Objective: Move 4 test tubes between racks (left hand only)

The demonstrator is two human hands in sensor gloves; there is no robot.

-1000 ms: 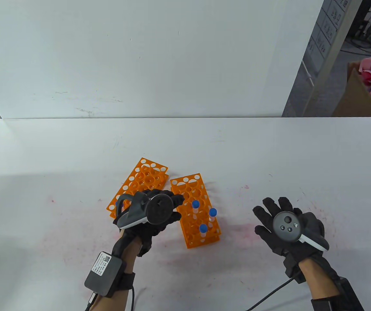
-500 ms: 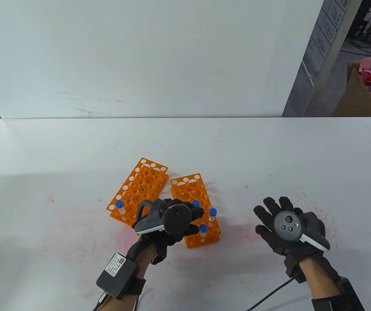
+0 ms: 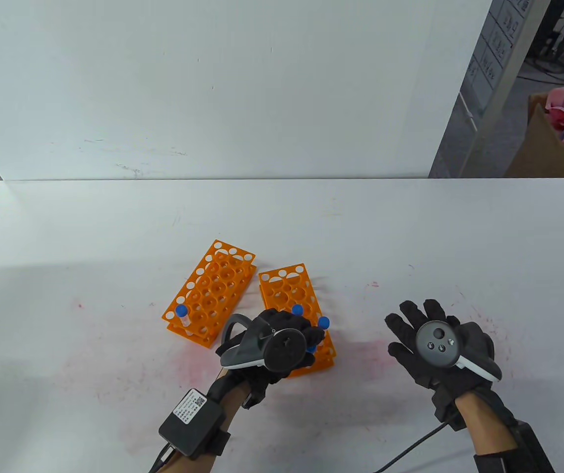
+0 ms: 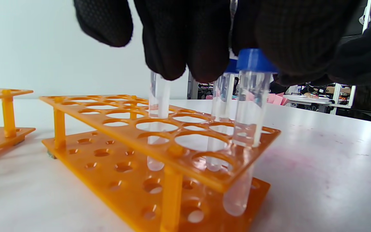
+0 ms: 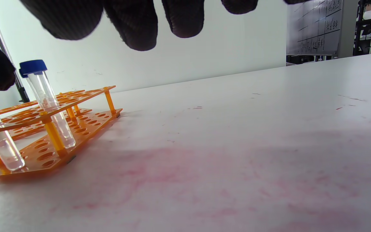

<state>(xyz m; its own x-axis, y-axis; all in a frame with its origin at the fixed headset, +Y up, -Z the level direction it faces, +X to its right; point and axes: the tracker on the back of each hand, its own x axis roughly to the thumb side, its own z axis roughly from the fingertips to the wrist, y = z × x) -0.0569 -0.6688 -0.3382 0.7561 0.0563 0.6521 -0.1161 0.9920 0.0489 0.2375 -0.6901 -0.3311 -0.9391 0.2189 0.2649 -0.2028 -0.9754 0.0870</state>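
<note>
The two orange test tube racks (image 3: 215,290) (image 3: 295,315) look like moulded plastic, smooth with a slight gloss on the perforated top plates (image 4: 159,125). The clear test tubes (image 4: 249,109) are glossy and transparent, glass or plastic cannot be told, each topped by a matt blue plastic screw cap (image 4: 254,59). The black gloves on the left hand (image 3: 282,340) and right hand (image 3: 434,345) are knitted cloth, matt and finely ribbed. The white table top (image 3: 410,236) is smooth and semi-matt, with faint pink staining and scuffs.
</note>
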